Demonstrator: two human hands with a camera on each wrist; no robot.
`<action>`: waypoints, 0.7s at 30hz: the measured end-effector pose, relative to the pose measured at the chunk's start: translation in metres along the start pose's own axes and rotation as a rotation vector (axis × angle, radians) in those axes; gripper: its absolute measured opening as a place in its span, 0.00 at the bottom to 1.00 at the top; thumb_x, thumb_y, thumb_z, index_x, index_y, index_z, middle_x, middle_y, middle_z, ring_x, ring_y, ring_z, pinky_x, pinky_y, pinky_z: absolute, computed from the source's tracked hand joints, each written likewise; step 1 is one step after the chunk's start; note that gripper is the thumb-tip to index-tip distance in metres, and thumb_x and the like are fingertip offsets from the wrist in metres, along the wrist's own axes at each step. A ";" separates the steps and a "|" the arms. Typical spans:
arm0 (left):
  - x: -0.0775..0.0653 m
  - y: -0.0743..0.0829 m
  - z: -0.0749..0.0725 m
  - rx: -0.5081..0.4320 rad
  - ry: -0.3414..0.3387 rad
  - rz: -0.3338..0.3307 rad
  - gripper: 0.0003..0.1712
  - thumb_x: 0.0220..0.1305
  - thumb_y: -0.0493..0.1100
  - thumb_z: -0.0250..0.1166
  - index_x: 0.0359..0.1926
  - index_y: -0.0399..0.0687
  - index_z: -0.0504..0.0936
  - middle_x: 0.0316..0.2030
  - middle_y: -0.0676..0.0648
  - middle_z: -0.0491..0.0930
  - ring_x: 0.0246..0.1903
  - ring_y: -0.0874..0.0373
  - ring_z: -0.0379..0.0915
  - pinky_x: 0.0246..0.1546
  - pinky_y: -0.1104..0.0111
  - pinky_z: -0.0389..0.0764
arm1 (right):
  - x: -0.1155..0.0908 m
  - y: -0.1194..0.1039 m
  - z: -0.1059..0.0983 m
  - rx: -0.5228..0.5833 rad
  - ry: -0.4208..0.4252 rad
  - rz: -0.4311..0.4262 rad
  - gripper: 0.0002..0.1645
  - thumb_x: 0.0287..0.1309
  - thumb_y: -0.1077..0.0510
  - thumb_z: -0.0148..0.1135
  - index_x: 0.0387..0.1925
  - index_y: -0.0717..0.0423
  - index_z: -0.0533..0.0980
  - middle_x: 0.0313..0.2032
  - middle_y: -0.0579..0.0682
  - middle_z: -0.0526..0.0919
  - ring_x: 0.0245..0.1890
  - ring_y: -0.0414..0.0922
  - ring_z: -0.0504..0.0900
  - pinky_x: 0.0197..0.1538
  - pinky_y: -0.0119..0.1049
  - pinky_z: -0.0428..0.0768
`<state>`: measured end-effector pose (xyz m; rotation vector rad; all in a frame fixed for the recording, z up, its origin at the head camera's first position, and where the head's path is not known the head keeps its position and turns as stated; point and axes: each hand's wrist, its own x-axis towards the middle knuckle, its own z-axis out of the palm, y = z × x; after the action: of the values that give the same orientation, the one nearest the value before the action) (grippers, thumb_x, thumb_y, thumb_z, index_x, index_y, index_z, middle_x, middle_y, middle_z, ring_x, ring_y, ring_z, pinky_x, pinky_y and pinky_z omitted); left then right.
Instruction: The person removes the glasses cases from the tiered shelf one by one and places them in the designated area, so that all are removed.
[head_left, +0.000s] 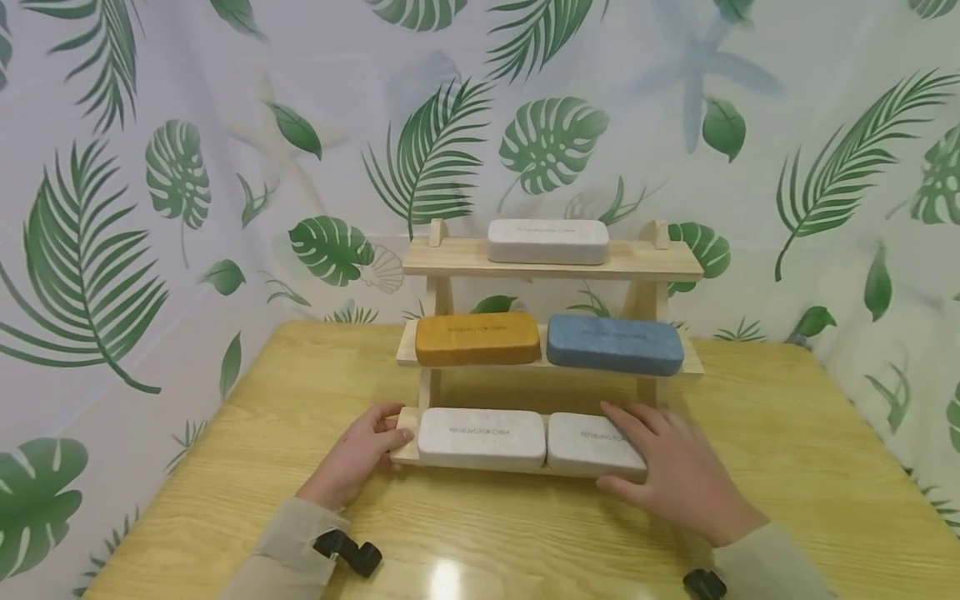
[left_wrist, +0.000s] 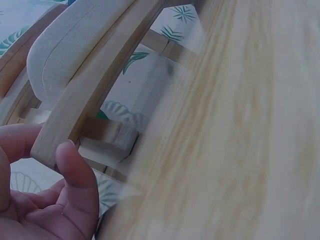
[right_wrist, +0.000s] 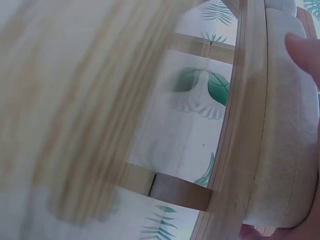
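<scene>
A three-tier wooden display rack (head_left: 555, 268) stands on the table with soft-looking oblong glasses cases on its shelves. My left hand (head_left: 363, 450) grips the left end of the bottom shelf, thumb and fingers around the board (left_wrist: 65, 120). Beside it on that shelf lies a white case (head_left: 480, 435) with dark print. My right hand (head_left: 678, 467) holds the right white case (head_left: 588, 442), thumb (right_wrist: 305, 55) along its front side and fingers over its right part, which they hide. That case sits on the bottom shelf, its left end close against the other white one.
On the middle shelf lie an orange-yellow case (head_left: 477, 340) and a blue case (head_left: 615, 343). A white case (head_left: 547, 242) sits on the top shelf. The wooden table (head_left: 465, 533) reaches back to a leaf-printed cloth wall (head_left: 315, 167) behind the rack.
</scene>
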<state>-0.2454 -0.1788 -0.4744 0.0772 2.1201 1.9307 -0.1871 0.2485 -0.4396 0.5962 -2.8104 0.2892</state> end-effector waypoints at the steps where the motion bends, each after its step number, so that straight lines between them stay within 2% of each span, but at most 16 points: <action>1: 0.000 0.000 0.000 -0.011 0.003 -0.002 0.37 0.70 0.41 0.65 0.74 0.36 0.59 0.57 0.35 0.74 0.42 0.51 0.77 0.34 0.64 0.82 | 0.000 0.000 0.001 -0.004 -0.002 0.007 0.56 0.52 0.23 0.66 0.76 0.44 0.64 0.63 0.57 0.75 0.59 0.61 0.72 0.55 0.66 0.71; 12: 0.001 -0.005 0.003 -0.067 0.053 0.003 0.33 0.72 0.38 0.63 0.73 0.35 0.63 0.55 0.37 0.76 0.41 0.53 0.77 0.32 0.67 0.82 | 0.001 0.001 -0.002 -0.028 -0.013 0.009 0.52 0.54 0.20 0.61 0.72 0.44 0.69 0.52 0.53 0.79 0.51 0.56 0.76 0.49 0.59 0.76; 21: 0.001 -0.012 0.003 -0.083 0.057 0.003 0.31 0.72 0.39 0.63 0.71 0.35 0.66 0.54 0.38 0.78 0.43 0.52 0.78 0.32 0.68 0.82 | -0.013 0.009 -0.012 0.056 -0.066 -0.021 0.51 0.53 0.20 0.61 0.72 0.39 0.69 0.56 0.49 0.78 0.54 0.53 0.76 0.52 0.56 0.78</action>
<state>-0.2444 -0.1773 -0.4867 0.0092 2.0737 2.0430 -0.1769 0.2646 -0.4333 0.6589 -2.8658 0.3508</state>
